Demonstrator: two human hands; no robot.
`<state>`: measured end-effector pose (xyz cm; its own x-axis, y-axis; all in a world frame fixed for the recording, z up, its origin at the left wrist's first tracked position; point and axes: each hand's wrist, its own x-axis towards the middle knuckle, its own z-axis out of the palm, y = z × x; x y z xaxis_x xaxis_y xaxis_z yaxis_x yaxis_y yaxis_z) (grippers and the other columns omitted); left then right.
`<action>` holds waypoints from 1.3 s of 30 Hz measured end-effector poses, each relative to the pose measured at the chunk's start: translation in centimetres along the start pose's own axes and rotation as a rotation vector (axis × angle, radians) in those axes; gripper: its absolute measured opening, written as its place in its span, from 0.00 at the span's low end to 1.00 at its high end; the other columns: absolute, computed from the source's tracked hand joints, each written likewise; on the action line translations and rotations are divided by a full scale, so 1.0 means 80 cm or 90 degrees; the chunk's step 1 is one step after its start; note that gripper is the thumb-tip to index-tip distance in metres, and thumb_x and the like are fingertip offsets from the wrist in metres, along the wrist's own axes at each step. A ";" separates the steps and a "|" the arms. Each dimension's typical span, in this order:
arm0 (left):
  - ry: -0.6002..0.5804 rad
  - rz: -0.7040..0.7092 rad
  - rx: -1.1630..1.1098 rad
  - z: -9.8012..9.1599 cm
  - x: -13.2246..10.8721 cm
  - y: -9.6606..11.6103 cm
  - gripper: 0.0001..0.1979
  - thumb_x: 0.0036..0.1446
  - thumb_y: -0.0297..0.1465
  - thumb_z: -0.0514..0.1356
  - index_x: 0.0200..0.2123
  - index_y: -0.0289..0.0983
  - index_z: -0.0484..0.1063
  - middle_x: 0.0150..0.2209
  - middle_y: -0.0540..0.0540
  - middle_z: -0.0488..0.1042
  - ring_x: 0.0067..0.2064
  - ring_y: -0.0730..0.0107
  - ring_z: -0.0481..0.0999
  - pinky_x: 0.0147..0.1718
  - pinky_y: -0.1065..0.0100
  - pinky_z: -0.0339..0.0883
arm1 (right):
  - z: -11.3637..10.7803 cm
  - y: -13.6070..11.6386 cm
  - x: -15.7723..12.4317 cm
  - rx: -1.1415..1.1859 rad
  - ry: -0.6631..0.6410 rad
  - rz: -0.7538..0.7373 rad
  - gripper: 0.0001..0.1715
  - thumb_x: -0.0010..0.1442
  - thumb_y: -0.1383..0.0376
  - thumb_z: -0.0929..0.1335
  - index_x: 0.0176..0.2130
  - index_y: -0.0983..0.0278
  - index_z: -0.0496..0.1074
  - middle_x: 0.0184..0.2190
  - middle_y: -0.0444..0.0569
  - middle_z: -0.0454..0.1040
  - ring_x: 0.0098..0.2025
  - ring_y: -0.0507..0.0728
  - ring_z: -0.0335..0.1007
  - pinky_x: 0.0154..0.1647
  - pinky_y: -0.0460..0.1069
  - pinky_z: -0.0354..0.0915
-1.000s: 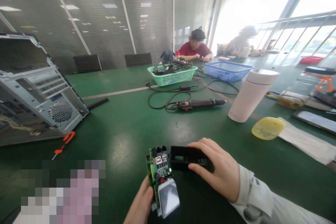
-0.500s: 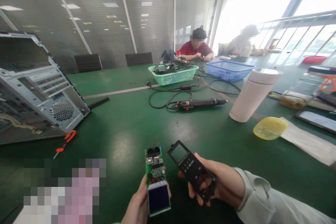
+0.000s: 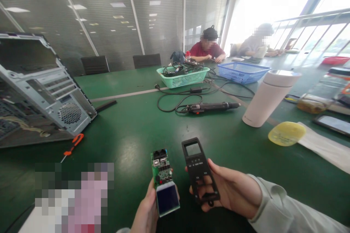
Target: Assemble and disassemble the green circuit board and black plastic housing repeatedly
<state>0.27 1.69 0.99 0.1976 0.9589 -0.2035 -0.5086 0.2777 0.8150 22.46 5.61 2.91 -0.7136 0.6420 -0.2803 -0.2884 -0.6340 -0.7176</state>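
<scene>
My left hand (image 3: pixel 147 204) grips a green circuit board (image 3: pixel 161 171) by its sides. A dark display screen (image 3: pixel 168 199) sits at the board's near end, and black sockets are at its far end. Just to the right, my right hand (image 3: pixel 232 189) is closed around a black plastic housing (image 3: pixel 201 171) with a window at the top, small printed markings and larger openings lower down, through which my fingers show. The board and the housing are held side by side above the green table (image 3: pixel 120 131), apart from each other.
An open computer case (image 3: pixel 68 113) stands at left, an orange-handled screwdriver (image 3: pixel 73 145) before it. A corded electric screwdriver (image 3: pixel 213 107) lies ahead, with a green basket of cables (image 3: pixel 186 80) and blue basket (image 3: pixel 243 74) behind. A white tumbler (image 3: pixel 269 98) stands right. Two people sit at the far end.
My right hand has turned the housing more upright, with its front now facing me more squarely. The left hand still holds the board in nearly the same place. The view has shifted slightly left.
</scene>
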 end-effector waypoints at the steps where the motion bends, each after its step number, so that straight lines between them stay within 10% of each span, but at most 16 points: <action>1: -0.003 0.005 -0.001 0.001 0.002 0.000 0.19 0.54 0.48 0.64 0.30 0.37 0.81 0.27 0.46 0.77 0.29 0.65 0.71 0.34 0.66 0.67 | -0.001 -0.001 0.000 0.011 -0.014 0.006 0.30 0.62 0.43 0.60 0.42 0.63 0.75 0.38 0.51 0.76 0.39 0.52 0.73 0.41 0.47 0.67; 17: 0.015 0.008 0.016 -0.001 -0.001 -0.003 0.21 0.56 0.47 0.63 0.45 0.39 0.79 0.29 0.46 0.78 0.30 0.62 0.74 0.37 0.62 0.68 | 0.010 0.000 0.000 0.004 0.014 -0.007 0.33 0.54 0.41 0.67 0.42 0.65 0.76 0.30 0.49 0.76 0.30 0.51 0.74 0.33 0.46 0.66; 25: 0.055 0.007 0.061 -0.004 -0.004 -0.005 0.22 0.56 0.48 0.62 0.45 0.38 0.79 0.29 0.45 0.77 0.30 0.60 0.74 0.35 0.61 0.67 | -0.001 -0.005 -0.010 -0.528 0.281 -0.298 0.30 0.59 0.46 0.66 0.54 0.58 0.69 0.47 0.53 0.73 0.51 0.60 0.69 0.52 0.58 0.66; 31: 0.036 0.021 0.051 0.001 -0.002 -0.001 0.25 0.56 0.48 0.62 0.49 0.37 0.77 0.29 0.45 0.77 0.30 0.61 0.73 0.33 0.62 0.67 | -0.063 -0.013 -0.055 -1.082 0.578 -0.492 0.25 0.66 0.55 0.62 0.60 0.56 0.65 0.49 0.54 0.67 0.50 0.61 0.65 0.53 0.60 0.64; 39: 0.015 0.007 0.045 0.009 -0.002 0.008 0.23 0.56 0.47 0.62 0.48 0.38 0.79 0.29 0.43 0.80 0.31 0.57 0.75 0.37 0.57 0.69 | -0.176 -0.023 -0.175 -1.334 0.795 -0.312 0.27 0.64 0.52 0.60 0.58 0.60 0.65 0.45 0.60 0.71 0.45 0.67 0.69 0.47 0.63 0.66</action>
<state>0.53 1.69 1.95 0.1716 0.9633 -0.2062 -0.4507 0.2629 0.8531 41.97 3.89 -0.83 -0.0836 0.8671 0.4911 0.9944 0.1046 -0.0154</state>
